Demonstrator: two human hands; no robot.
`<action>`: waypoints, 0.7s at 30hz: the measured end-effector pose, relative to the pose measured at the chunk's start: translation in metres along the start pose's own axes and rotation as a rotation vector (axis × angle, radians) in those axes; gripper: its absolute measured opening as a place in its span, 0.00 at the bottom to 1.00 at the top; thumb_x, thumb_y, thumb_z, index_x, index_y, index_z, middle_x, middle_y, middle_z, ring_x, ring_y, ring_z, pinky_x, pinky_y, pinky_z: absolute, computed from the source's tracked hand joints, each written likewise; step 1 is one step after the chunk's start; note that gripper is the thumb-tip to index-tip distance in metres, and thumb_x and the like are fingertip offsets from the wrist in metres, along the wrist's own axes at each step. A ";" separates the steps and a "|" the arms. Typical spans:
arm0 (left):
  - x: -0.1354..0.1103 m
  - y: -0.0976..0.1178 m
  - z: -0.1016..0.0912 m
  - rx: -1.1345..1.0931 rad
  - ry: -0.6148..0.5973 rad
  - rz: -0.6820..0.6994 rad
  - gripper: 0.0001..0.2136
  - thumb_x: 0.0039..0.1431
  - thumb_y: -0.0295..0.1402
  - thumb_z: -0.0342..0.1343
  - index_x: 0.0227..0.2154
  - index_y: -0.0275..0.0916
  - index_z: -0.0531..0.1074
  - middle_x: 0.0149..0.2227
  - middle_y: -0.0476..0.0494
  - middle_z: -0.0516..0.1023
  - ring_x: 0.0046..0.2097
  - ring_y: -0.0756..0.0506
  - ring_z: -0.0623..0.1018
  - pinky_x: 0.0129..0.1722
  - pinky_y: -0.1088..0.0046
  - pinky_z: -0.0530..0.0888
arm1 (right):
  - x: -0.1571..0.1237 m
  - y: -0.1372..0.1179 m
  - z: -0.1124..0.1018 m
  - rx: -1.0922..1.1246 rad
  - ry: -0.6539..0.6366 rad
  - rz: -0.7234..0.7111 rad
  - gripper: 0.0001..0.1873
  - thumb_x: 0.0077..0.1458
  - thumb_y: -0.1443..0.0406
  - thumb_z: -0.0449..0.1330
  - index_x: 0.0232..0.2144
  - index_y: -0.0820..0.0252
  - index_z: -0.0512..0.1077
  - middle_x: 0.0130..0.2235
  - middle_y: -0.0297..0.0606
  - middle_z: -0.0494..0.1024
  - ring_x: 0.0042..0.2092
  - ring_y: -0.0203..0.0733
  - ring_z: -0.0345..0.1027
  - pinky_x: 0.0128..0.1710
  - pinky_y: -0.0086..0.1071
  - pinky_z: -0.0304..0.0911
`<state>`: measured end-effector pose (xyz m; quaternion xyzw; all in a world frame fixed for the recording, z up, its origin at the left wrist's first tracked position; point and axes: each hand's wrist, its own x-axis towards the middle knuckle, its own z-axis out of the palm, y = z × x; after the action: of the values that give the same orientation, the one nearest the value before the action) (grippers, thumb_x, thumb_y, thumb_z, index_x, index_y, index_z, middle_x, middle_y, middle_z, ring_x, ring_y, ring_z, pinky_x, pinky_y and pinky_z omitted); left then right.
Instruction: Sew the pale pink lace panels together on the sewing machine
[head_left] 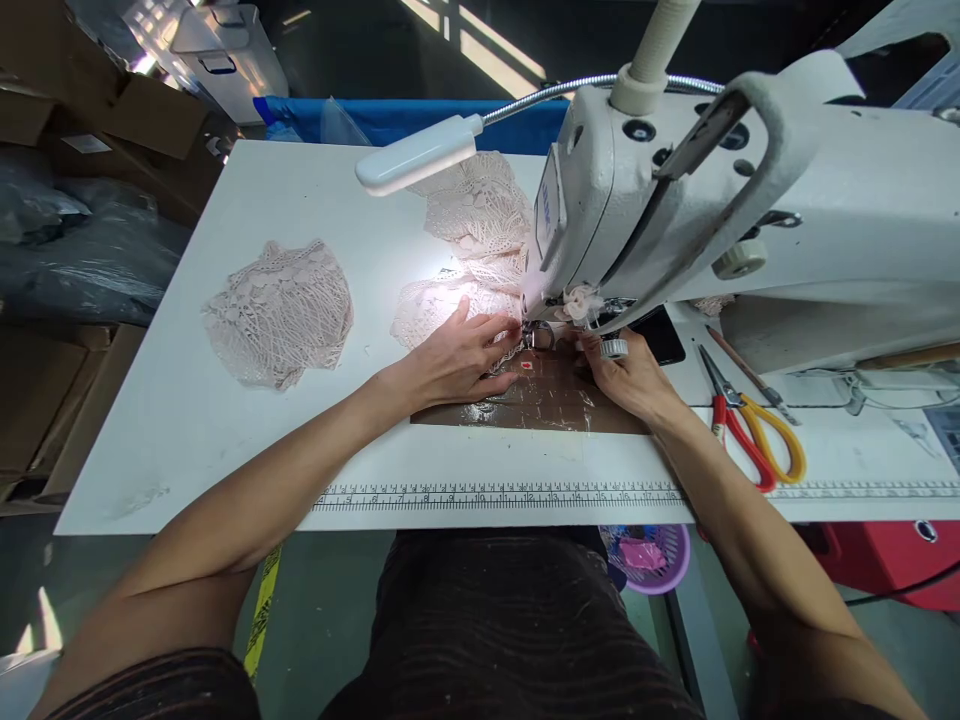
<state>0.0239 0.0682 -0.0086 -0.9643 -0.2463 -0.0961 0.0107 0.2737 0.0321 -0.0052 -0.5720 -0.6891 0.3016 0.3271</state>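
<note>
My left hand (pixel 469 362) lies flat with its fingers spread, pressing the edge of pale pink lace fabric (pixel 480 225) beside the presser foot (pixel 534 336). The lace spreads away behind the foot, bunched against the white sewing machine (pixel 697 190). To the right of the needle area, my right hand (pixel 634 378) is closed, thumb and fingers drawn together. What it holds is hidden by the machine's parts and a knob (pixel 613 348). Under both hands lies a brown, scuffed sheet (pixel 547 395) on the table.
A separate lace piece (pixel 281 315) rests on the white table (pixel 180 420) at left. Red-and-yellow-handled scissors (pixel 750 420), a thin tool (pixel 750 375) and a dark phone-like object (pixel 660 335) lie right. A lamp (pixel 420 155) shines above. A ruler strip (pixel 495 497) edges the table.
</note>
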 end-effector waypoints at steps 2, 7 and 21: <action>0.000 0.000 -0.001 -0.003 -0.001 -0.002 0.22 0.71 0.42 0.43 0.55 0.31 0.68 0.53 0.32 0.71 0.50 0.38 0.74 0.51 0.55 0.67 | -0.004 -0.003 -0.002 -0.006 -0.004 -0.005 0.24 0.61 0.44 0.53 0.35 0.58 0.71 0.38 0.42 0.74 0.38 0.45 0.69 0.38 0.39 0.66; 0.000 -0.006 -0.002 -0.008 -0.012 -0.006 0.21 0.71 0.42 0.42 0.56 0.32 0.68 0.55 0.32 0.71 0.53 0.38 0.74 0.55 0.54 0.65 | -0.012 -0.002 -0.006 0.027 -0.018 0.003 0.23 0.57 0.45 0.58 0.39 0.58 0.72 0.39 0.43 0.73 0.39 0.45 0.68 0.37 0.39 0.67; -0.004 0.026 -0.024 0.031 -0.133 -0.457 0.20 0.70 0.43 0.44 0.51 0.34 0.71 0.62 0.30 0.65 0.55 0.31 0.71 0.54 0.45 0.65 | -0.002 0.023 0.010 0.369 0.208 0.106 0.23 0.51 0.47 0.63 0.42 0.56 0.72 0.31 0.38 0.76 0.34 0.43 0.71 0.36 0.38 0.70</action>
<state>0.0284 0.0422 0.0147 -0.8875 -0.4597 -0.0285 -0.0125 0.2800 0.0340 -0.0299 -0.5658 -0.5537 0.3786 0.4795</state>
